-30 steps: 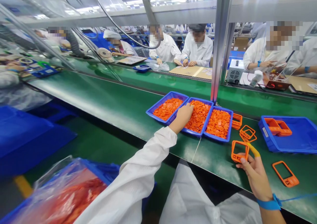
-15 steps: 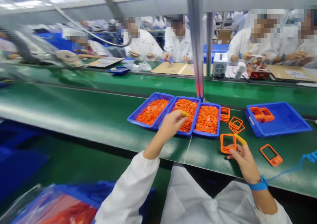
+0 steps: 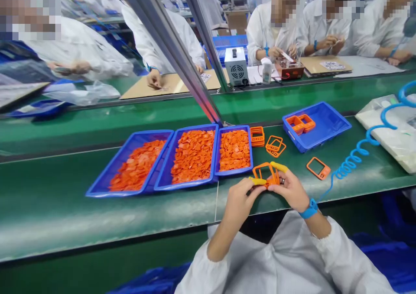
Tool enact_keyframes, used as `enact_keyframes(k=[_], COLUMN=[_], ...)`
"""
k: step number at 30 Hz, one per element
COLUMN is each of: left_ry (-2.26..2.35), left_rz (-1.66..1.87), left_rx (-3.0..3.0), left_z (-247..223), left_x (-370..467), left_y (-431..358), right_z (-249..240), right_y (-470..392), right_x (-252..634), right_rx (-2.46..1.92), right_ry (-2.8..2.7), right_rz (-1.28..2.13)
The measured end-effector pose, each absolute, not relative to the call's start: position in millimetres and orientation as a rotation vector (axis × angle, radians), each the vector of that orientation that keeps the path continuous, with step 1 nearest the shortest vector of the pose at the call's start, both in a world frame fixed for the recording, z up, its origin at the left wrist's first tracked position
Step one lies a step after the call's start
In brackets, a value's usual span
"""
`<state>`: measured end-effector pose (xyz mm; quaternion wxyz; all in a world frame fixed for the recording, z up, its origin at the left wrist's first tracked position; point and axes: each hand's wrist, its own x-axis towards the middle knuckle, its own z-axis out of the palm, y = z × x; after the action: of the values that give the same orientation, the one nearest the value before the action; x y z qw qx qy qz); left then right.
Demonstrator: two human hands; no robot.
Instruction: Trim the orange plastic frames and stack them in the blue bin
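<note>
My right hand (image 3: pixel 290 191), with a yellow cover on one finger and a blue band at the wrist, holds an orange frame (image 3: pixel 262 169) above the green bench. My left hand (image 3: pixel 242 197) is closed at the frame's lower edge, its fingertips pinched; whatever small piece may be between them is hidden. To the left stand three blue trays of small orange pieces: left tray (image 3: pixel 107 172), middle tray (image 3: pixel 166 168), right tray (image 3: pixel 250 155). Beside them lie stacked orange frames (image 3: pixel 257 137) and two overlapping loose ones (image 3: pixel 275 146). Another orange frame (image 3: pixel 324 172) lies right of my hands.
A blue tray (image 3: pixel 331 118) with several orange frames stands at the back right. A coiled blue cord (image 3: pixel 357 152) runs from my right wrist past a white package (image 3: pixel 390 129). A metal post (image 3: pixel 182 60) rises behind the trays. People in white coats work across the bench.
My left hand has moved from over the middle tray to the frame in my right hand. The view has turned to the right, bringing the white package into sight.
</note>
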<state>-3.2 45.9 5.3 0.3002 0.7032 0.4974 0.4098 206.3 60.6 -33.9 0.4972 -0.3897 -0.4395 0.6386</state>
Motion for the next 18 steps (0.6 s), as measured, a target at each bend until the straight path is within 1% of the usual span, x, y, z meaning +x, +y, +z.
enact_keyframes(k=[9,18], left_ry=[1.310,1.455], left_rz=[1.203,1.333], left_rx=[1.976,1.837], left_z=[9,2], left_x=[8,20], left_y=[43,34], right_z=[-31,-28], right_y=[61,61], right_x=[207,208], right_rx=[-0.931,-0.906], right_ry=[-1.057,-1.021], right_rz=[1.554,1.587])
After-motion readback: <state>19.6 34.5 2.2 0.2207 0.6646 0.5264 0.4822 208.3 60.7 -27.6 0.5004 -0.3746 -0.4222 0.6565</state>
